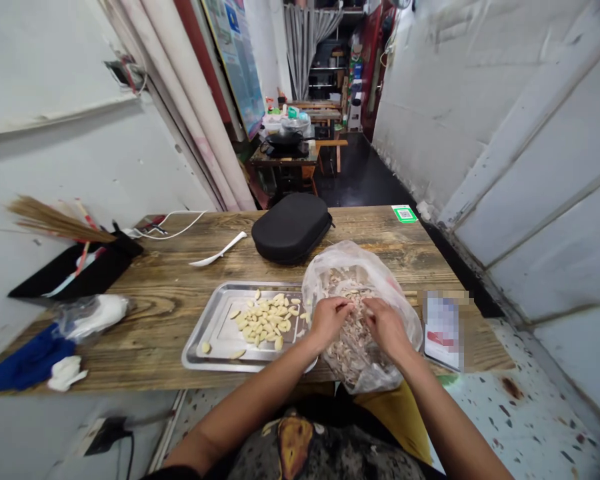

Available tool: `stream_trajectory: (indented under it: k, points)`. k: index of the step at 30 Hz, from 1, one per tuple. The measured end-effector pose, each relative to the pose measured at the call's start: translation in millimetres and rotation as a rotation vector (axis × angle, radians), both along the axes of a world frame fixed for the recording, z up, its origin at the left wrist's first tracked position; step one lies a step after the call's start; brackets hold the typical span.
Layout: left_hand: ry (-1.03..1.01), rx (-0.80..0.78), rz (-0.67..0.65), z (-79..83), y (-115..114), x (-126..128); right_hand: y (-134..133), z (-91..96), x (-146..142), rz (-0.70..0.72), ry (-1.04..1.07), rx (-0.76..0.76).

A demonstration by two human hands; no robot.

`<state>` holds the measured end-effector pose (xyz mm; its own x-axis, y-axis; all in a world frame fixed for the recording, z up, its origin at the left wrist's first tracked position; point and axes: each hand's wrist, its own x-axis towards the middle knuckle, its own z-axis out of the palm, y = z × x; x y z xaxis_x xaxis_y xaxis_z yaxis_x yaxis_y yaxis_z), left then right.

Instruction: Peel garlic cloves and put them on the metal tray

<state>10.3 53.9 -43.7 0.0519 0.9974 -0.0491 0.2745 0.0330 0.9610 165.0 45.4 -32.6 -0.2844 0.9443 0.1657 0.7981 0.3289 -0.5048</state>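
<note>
A clear plastic bag [347, 257] full of pale, papery brownish skins [353, 343] lies open on the front of the table. Both of my hands are over its mouth, close together. My left hand [333, 319] has thumb and fingers pinched together at the left. Facing it from the right, my right hand [384, 323] is also curled into a pinch. Whatever lies between the fingertips is too small to make out. Left of the bag, a metal tray [200, 320] carries a loose heap of pale yellow cloves [265, 319] that look like peeled garlic; the bag overlaps its right side.
Behind the tray are a black zip case [291, 228] and a white spoon [219, 251]. A phone [441, 330] lies right of the bag. Toward the left are a blue cloth [27, 357], a crumpled tissue [67, 373], a plastic-wrapped white bundle [97, 317] and a black dustpan [65, 270].
</note>
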Motion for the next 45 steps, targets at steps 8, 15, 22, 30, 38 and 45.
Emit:
stream_trajectory:
  k: [8, 15, 22, 30, 38, 45]
  points:
    - [-0.052, 0.006, -0.12, 4.6, -5, -4, -13, -2.3, -5, 0.001, 0.098, 0.068]
    - [-0.344, -0.185, -0.034, 15.2, -17, 3, -21, -14.7, -9, -0.05, 0.445, 0.129]
    - [-0.349, -0.187, -0.022, 25.5, -22, 1, -27, -14.9, -6, -0.094, 0.566, 0.112]
    - [-0.252, -0.163, -0.04, 35.2, -25, 4, -27, -11.3, -7, -0.049, 0.471, 0.214]
    - [-0.079, 0.011, 0.005, 36.9, -29, 7, -30, -7.5, -10, -0.067, 0.464, 0.214]
    - [-0.08, -0.039, -0.014, 33.2, -23, 7, -33, -7.9, -13, -0.158, 0.62, 0.096]
